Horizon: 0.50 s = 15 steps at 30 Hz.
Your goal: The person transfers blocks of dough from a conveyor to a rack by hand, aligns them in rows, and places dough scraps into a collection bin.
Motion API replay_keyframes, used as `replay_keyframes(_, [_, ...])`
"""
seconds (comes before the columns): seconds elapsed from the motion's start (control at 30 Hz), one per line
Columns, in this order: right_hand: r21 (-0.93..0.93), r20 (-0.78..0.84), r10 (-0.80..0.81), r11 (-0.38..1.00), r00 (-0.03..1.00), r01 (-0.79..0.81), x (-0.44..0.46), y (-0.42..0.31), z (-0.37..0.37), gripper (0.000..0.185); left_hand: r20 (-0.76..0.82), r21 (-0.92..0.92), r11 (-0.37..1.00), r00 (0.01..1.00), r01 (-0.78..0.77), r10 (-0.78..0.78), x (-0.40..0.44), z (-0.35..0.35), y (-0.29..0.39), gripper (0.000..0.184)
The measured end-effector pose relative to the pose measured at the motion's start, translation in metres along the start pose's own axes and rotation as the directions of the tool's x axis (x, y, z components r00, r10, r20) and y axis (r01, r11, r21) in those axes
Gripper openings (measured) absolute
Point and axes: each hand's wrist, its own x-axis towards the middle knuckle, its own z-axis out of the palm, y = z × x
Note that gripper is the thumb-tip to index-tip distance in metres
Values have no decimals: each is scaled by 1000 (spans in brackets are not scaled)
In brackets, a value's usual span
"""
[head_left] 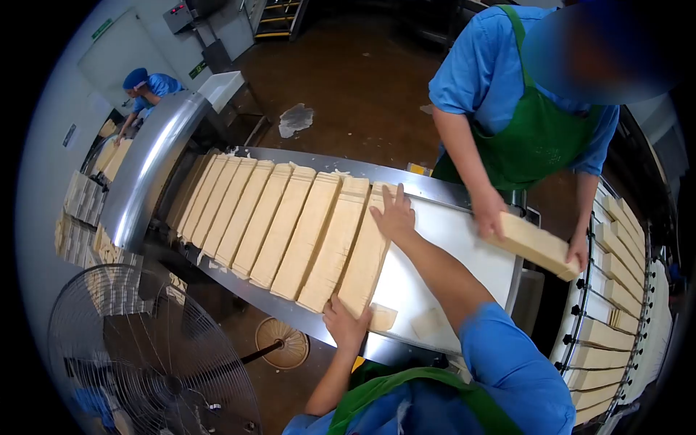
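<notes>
Pale, long stacks of thin sheets [274,225] lie side by side across the conveyor. My left hand [345,325] grips the near end of the rightmost stack [367,264], its thumb and fingers on either side of the end. At that stack's far end my right hand [395,215] holds on from above, with its fingers spread over the end. Beside my left hand lies a small loose pale piece [383,317]. Across from me, a co-worker's two hands hold another long pale block [533,245] by its ends.
A curved metal hood [148,170] covers the conveyor's left part. A large wire fan [156,362] stands at lower left. More pale blocks sit on a slotted rack [605,337] at right. A white surface [449,254] lies under my right arm. Another person works behind the hood.
</notes>
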Motion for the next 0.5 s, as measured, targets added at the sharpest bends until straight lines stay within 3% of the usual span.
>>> replay_keyframes(0.17, [-21,144,75,997,987,-72,14,-17,-10,71,77,-24,996,993,-89,91,2,-4,-10,94])
replay_keyframes(0.2, [-31,109,61,998,992,-58,11,-17,-9,67,110,-19,997,991,-70,71,5,-7,-7,93])
replay_keyframes(0.27, [45,182,128,989,975,-138,7,-7,-19,72,103,13,994,989,-108,106,5,-2,-6,87])
replay_keyframes(0.33, [86,131,249,961,960,-261,-2,14,-28,73,116,-11,989,982,-147,147,4,4,-5,82])
replay_keyframes(0.43, [128,113,467,868,877,-479,-30,68,-64,76,273,-98,985,948,-143,165,-3,5,25,81])
replay_keyframes(0.5, [256,89,582,771,808,-584,-54,116,-88,80,358,-196,931,861,-309,361,-9,14,40,81])
